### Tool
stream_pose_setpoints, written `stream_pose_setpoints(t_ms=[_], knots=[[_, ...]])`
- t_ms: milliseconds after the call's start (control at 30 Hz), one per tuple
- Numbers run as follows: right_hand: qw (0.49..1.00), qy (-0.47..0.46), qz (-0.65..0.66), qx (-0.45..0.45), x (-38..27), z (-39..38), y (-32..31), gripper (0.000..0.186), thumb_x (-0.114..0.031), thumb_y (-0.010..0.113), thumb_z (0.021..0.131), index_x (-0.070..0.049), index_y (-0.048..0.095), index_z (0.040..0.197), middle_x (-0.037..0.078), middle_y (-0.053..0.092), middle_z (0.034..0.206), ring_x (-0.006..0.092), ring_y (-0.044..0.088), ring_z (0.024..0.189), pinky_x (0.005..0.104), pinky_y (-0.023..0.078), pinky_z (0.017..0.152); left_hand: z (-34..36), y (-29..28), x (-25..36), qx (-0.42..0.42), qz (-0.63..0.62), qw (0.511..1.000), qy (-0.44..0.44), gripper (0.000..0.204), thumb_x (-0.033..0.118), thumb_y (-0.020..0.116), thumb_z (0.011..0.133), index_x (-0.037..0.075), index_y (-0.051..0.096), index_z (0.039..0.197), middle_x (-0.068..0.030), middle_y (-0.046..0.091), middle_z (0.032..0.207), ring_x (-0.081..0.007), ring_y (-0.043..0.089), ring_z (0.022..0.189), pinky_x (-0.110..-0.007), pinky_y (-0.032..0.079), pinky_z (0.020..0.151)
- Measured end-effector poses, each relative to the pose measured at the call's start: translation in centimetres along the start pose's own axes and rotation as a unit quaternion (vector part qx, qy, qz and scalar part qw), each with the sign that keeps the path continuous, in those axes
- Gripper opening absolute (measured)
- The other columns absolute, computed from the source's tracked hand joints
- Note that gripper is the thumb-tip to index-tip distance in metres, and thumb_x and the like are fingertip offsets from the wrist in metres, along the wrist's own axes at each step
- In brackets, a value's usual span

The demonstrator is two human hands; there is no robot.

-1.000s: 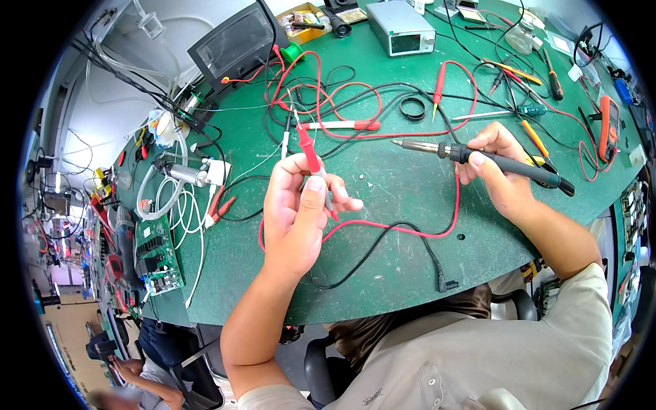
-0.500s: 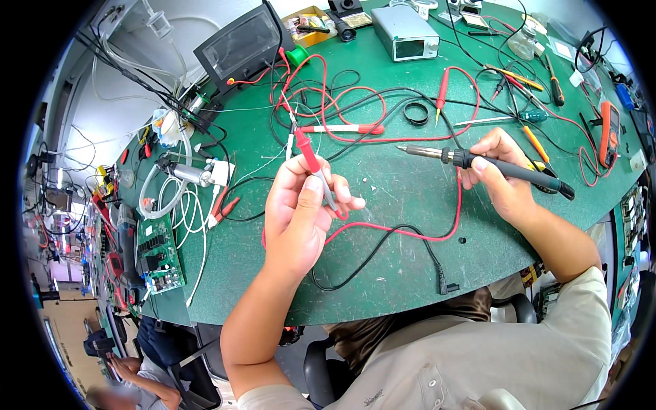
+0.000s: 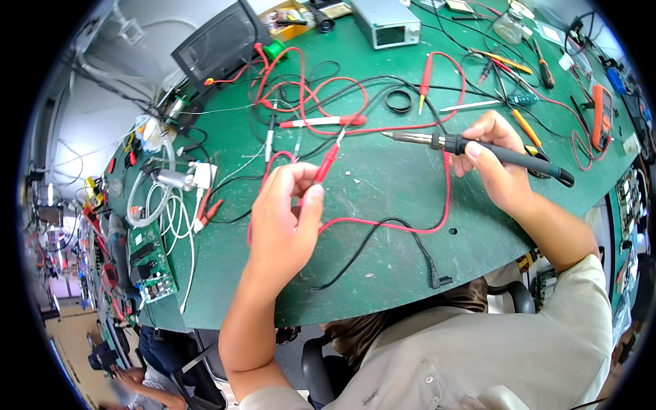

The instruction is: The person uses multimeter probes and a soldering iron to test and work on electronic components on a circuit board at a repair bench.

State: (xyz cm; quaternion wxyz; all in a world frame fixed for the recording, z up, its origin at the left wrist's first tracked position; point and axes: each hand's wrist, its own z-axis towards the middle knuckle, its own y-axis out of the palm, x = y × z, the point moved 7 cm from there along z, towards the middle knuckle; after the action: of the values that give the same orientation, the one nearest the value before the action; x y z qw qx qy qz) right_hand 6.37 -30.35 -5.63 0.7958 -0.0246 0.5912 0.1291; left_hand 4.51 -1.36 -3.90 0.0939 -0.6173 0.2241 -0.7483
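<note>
My left hand (image 3: 287, 215) pinches a red test probe (image 3: 329, 162) whose metal tip slants up and to the right. In my right hand (image 3: 497, 164) is a soldering iron (image 3: 478, 147) with a dark handle, its tip aimed left toward the probe. A gap separates the iron's tip from the probe. Red cable (image 3: 383, 221) loops across the table from near my left hand to below my right. Beyond the hands lie another red probe (image 3: 426, 75), a black ring (image 3: 398, 102) and a white-and-red pen-shaped tool (image 3: 321, 122).
A grey box instrument (image 3: 386, 26) stands at the back of the green table (image 3: 369, 273). An orange multimeter (image 3: 601, 116), a screwdriver (image 3: 523, 100) and pliers (image 3: 527, 130) lie right. Left are a circuit board (image 3: 152, 263) and white cables (image 3: 179, 225). Another person (image 3: 147, 386) sits lower left.
My left hand has turned, swinging the probe's tip from up-left to up-right, closer to the iron's tip. The soldering iron stays in my right hand. The whole view has shifted slightly.
</note>
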Motion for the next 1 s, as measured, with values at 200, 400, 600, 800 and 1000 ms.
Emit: stream_pose_setpoints(t_ms=[200,400,600,800,1000], knots=[[0.999,0.003,0.011,-0.031,-0.1,-0.9,0.0,0.016,-0.007,0.062,0.096,-0.002,0.050,0.105,0.009,0.064,0.085,0.0119,0.062,0.073,0.0273,0.051,0.066,0.2,1.2,0.1,-0.073,0.180,0.979,0.066,0.016,0.000,0.061,0.092,-0.004,0.062,0.107,-0.0133,0.060,0.090,-0.0234,0.060,0.075,-0.034,0.049,0.070],[0.992,0.076,-0.027,-0.096,1.7,-1.4,2.0,0.017,-0.007,0.065,0.095,-0.002,0.052,0.106,0.005,0.065,0.084,0.0073,0.060,0.075,0.0243,0.048,0.067,-0.1,2.0,-0.3,-0.111,0.227,0.965,0.062,0.015,-0.001,0.061,0.091,-0.004,0.062,0.106,-0.0122,0.060,0.088,-0.0214,0.058,0.071,-0.033,0.047,0.066],[0.988,0.093,-0.070,-0.102,2.4,-1.2,2.2,0.017,-0.008,0.067,0.094,-0.002,0.054,0.102,0.003,0.062,0.082,0.0053,0.057,0.074,0.0245,0.043,0.063,-0.3,2.3,-0.3,-0.117,0.256,0.959,0.032,0.014,0.001,0.064,0.089,-0.002,0.064,0.103,-0.0164,0.064,0.094,-0.0357,0.064,0.082,-0.042,0.051,0.072],[0.989,0.084,-0.077,-0.091,2.4,-1.0,2.4,0.016,-0.009,0.068,0.094,-0.002,0.054,0.100,0.002,0.062,0.081,0.0052,0.056,0.069,0.0240,0.043,0.060,-0.3,2.8,0.1,-0.122,0.239,0.963,0.011,0.018,-0.002,0.065,0.086,-0.003,0.063,0.104,-0.0168,0.063,0.095,-0.0365,0.063,0.080,-0.042,0.051,0.069],[0.990,0.098,-0.062,-0.082,2.4,-0.9,2.5,0.014,-0.007,0.067,0.095,-0.002,0.054,0.100,0.004,0.063,0.081,0.0068,0.061,0.068,0.0244,0.046,0.058,-0.3,2.9,0.0,-0.125,0.234,0.964,0.023,0.020,-0.004,0.065,0.085,-0.003,0.063,0.105,-0.0173,0.062,0.093,-0.0366,0.063,0.079,-0.043,0.050,0.068]])
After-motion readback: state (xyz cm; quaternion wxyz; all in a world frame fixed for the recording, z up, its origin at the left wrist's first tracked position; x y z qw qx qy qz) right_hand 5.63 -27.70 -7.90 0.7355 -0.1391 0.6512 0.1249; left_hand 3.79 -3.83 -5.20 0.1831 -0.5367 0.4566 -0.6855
